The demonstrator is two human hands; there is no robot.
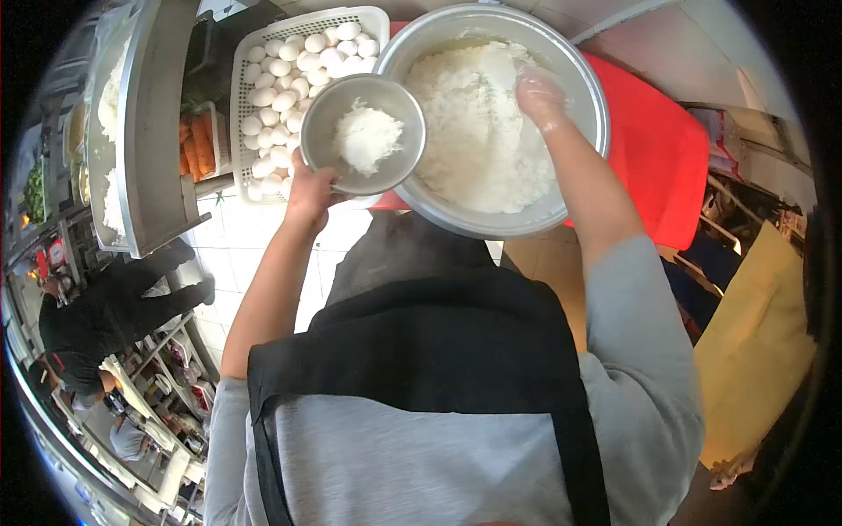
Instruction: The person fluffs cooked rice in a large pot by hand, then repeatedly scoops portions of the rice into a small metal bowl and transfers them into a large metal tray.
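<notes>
Small bowl (pixel 317 118), white powder (pixel 368 136) at its bottom, is gripped at the rim by the left hand (pixel 311 191); eggs (pixel 286 101) are held in a basket (pixel 237 114) just beyond that hand, and the powder mound (pixel 478 131) in the big basin (pixel 592 96) is reached into by the right hand (pixel 540 95), whose grip cannot be told.

A red surface (pixel 653 149) spreads out to the right of the right hand (pixel 539 95). Directly under that hand, a large metal basin (pixel 577 101) stands on it. Just beyond the left hand (pixel 310 193) sits a white basket (pixel 239 131), its support mostly hidden. White floor tiles (pixel 230 263) show below the left hand.
</notes>
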